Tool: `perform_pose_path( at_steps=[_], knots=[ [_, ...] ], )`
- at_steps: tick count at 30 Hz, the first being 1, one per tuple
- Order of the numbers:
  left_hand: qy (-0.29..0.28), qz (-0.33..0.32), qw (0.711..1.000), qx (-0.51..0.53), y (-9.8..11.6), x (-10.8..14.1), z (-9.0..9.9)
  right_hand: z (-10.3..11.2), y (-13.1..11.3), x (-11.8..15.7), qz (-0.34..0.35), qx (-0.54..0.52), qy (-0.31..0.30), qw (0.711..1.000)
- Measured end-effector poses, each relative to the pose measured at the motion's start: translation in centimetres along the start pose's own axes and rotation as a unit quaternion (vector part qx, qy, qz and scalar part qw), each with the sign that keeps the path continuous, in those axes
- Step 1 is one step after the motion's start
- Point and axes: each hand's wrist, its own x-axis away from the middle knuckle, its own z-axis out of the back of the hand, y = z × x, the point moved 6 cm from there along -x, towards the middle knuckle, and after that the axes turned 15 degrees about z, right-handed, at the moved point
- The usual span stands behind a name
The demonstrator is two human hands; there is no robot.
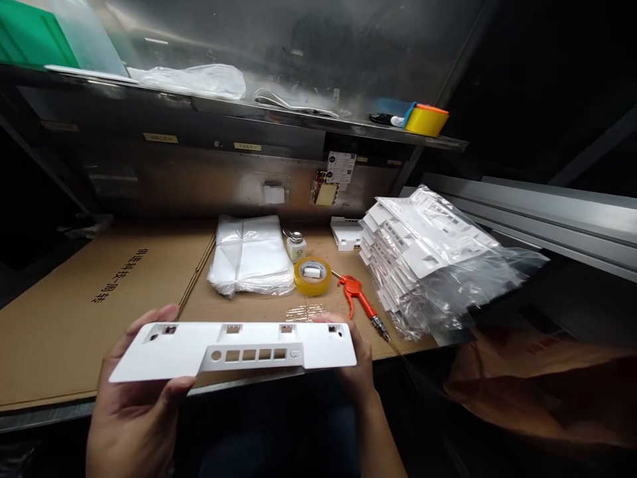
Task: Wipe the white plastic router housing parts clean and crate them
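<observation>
Between both hands, above the bench's front edge, is a white plastic housing [169,355] with a row of square port openings and a round hole in its recessed side. My left hand [134,411] grips its left end, thumb below and fingers behind. Around the right end, my right hand [362,372] is closed, with part of its fingers hidden behind the housing. Beyond it lie a roll of clear yellowish tape [324,284], a red air blow gun [361,297] and a bundle of clear plastic bags [249,255].
At right leans a tall stack of bagged white housings [428,245]. A small pump bottle [296,245] and another white housing [347,236] stand behind the tape. Flat cardboard [99,299] covers the left bench. A metal shelf [298,114] overhangs the back, bearing a yellow tape roll [426,121].
</observation>
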Motion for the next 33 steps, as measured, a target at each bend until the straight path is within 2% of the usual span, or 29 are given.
perform_pose_path(
  at_steps=[4,12,17,23,25,26,28,30,31,33],
  knots=[
    [-0.01,-0.003,0.999,0.036,0.0,0.0,-0.4,0.7,0.9,0.8,-0.008,0.0,0.015,1.0],
    [-0.028,-0.039,0.999,0.019,0.5,0.7,-1.5,1.5,1.3,1.1,0.066,-0.034,0.061,0.995],
    [-0.038,-0.02,0.998,0.038,-0.1,0.5,-1.0,1.4,1.5,1.1,0.093,-0.027,0.064,0.993],
    [-0.055,0.025,0.995,0.076,-1.0,0.6,-0.9,1.2,1.4,1.1,0.065,-0.028,0.064,0.995],
    [-0.067,0.079,0.98,0.169,-1.9,0.0,-0.5,1.2,0.9,1.3,0.092,-0.026,0.054,0.994],
    [-0.081,0.127,0.963,0.222,-2.5,-0.5,-0.4,1.2,0.7,1.3,0.111,-0.023,0.046,0.993],
    [-0.138,0.241,0.917,0.287,-3.7,-1.5,-0.5,0.8,0.4,1.2,0.153,-0.02,0.013,0.988],
    [-0.209,0.332,0.875,0.285,-4.4,-2.0,-0.8,0.1,0.5,0.7,0.193,-0.014,-0.034,0.981],
    [-0.236,0.348,0.863,0.281,-4.4,-2.1,-0.8,-0.3,0.7,0.3,0.201,-0.006,-0.059,0.978],
    [-0.246,0.314,0.864,0.308,-4.0,-2.5,-0.5,-0.7,1.6,-1.0,0.171,0.022,-0.071,0.982]
  ],
)
